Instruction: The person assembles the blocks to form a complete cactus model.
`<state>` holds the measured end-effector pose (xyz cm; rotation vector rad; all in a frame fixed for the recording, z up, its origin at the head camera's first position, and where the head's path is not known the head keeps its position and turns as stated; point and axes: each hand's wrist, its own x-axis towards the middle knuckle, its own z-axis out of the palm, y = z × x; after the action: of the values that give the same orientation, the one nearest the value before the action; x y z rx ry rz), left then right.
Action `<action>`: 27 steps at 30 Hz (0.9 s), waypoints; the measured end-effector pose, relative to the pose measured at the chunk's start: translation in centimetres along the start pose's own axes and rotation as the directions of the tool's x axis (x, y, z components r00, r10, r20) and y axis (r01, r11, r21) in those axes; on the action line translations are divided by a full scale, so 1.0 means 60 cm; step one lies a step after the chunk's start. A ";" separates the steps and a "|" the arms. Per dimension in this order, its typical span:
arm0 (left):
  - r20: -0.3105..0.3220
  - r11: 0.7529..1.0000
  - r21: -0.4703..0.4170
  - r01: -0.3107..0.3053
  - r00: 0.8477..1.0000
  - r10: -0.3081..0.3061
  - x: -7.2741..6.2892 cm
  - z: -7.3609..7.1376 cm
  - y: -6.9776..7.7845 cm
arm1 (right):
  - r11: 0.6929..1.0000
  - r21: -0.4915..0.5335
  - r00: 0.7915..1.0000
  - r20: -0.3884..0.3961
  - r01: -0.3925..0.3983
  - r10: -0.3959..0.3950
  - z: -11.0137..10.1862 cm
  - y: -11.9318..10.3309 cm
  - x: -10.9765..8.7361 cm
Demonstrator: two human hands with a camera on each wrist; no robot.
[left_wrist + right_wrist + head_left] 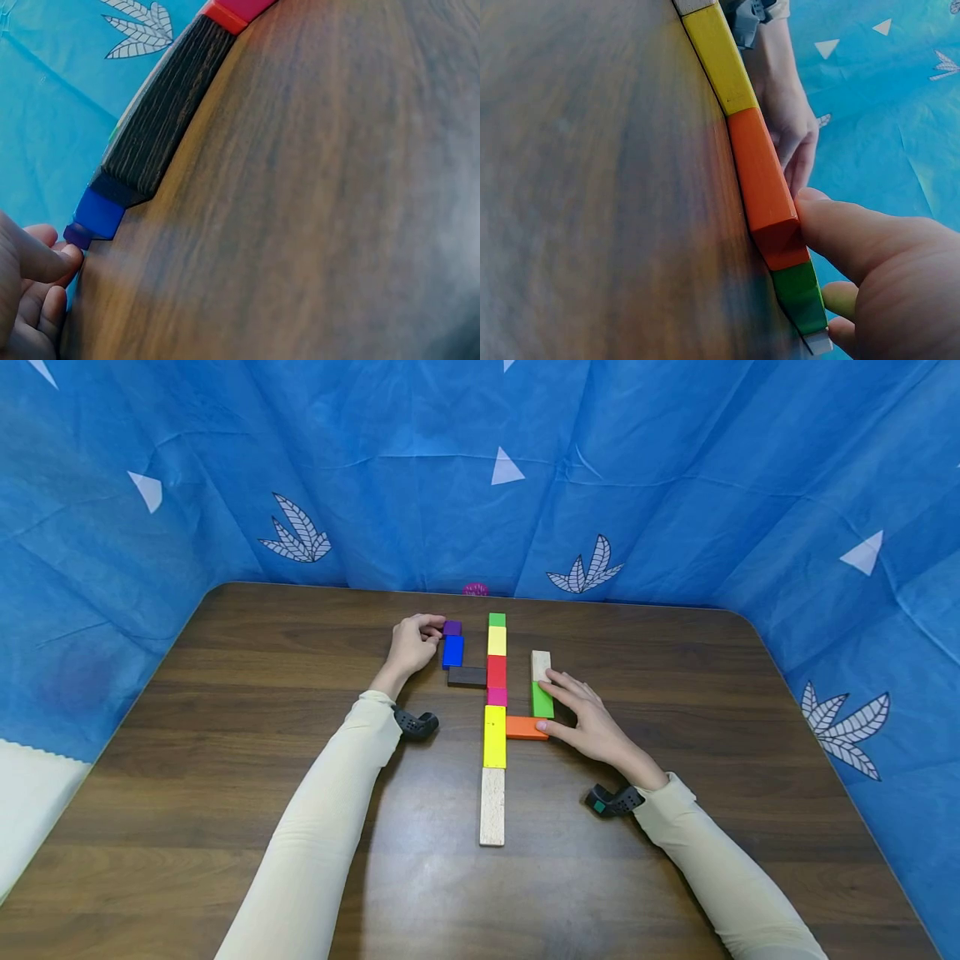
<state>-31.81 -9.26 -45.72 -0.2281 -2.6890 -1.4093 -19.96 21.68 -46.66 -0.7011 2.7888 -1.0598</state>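
Observation:
My left hand (411, 645) is at the far end of the left branch, its thumb and fingertips pinching the edge of a small purple block (452, 628). Touching that is a blue block (453, 652), then a dark brown block (467, 677) that meets the central row. My right hand (588, 718) lies with spread fingers by the right branch. Its thumb touches the end of an orange block (763, 169), and its fingers reach the side of a green block (542, 701) and a pale wood block (541, 665).
The central row holds a pale wood block (492, 807), a yellow block (495, 737), a pink block (497, 697), a red block (497, 672), a light yellow block (497, 642) and a green block (497, 619). A blue curtain (420, 468) hangs behind the brown table (255, 693).

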 end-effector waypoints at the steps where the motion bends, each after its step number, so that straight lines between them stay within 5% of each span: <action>1: -0.002 1.000 -0.004 -0.003 1.000 0.003 0.000 0.000 -0.001 | 1.000 0.000 1.000 0.000 0.000 0.000 0.000 0.000 0.000; 27: 0.004 1.000 -0.014 -0.012 1.000 0.012 0.000 0.004 -0.007 | 1.000 -0.008 1.000 0.002 -0.009 0.009 0.003 0.002 0.001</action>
<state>-31.91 -9.33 -46.19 -0.2480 -2.6774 -1.4264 -20.02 21.61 -46.84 -0.6892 2.7933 -1.0470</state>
